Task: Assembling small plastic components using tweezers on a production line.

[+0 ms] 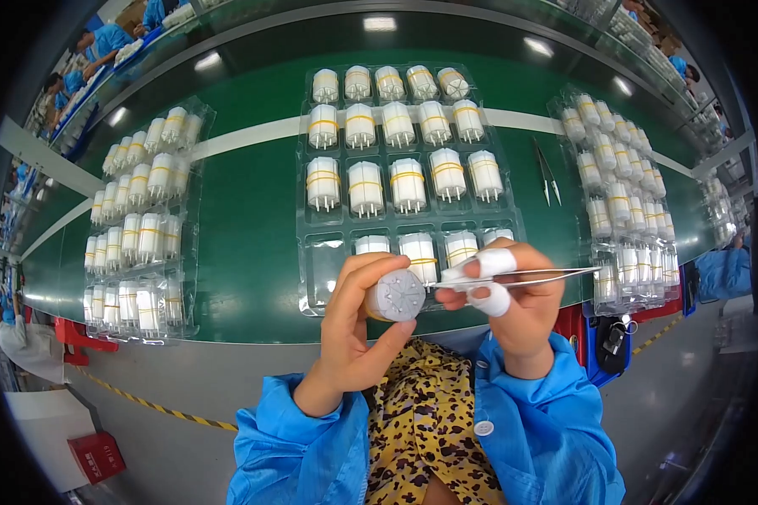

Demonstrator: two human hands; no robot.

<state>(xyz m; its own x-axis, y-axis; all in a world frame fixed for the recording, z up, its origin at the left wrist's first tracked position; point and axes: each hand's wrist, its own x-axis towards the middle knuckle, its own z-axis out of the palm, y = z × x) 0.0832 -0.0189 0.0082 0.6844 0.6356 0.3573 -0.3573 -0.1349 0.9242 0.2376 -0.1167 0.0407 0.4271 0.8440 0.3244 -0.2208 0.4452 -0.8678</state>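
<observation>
My left hand is closed round a white cylindrical part, its grey pinned end turned up toward me. A ring of small metal pins stands on that end. In my right hand, whose fingertips wear white finger covers, a pair of metal tweezers is gripped. The tweezer tips come close to the right edge of the pinned end; whether they touch it I cannot tell. Just beyond my hands lies a clear plastic tray holding rows of similar white cylinders banded in yellow. One front-left pocket of it holds no cylinder.
Stacked trays of cylinders stand at left and right on the green table. A second pair of tweezers lies right of the middle tray. A blue bin hangs near the right front edge. Co-workers sit beyond.
</observation>
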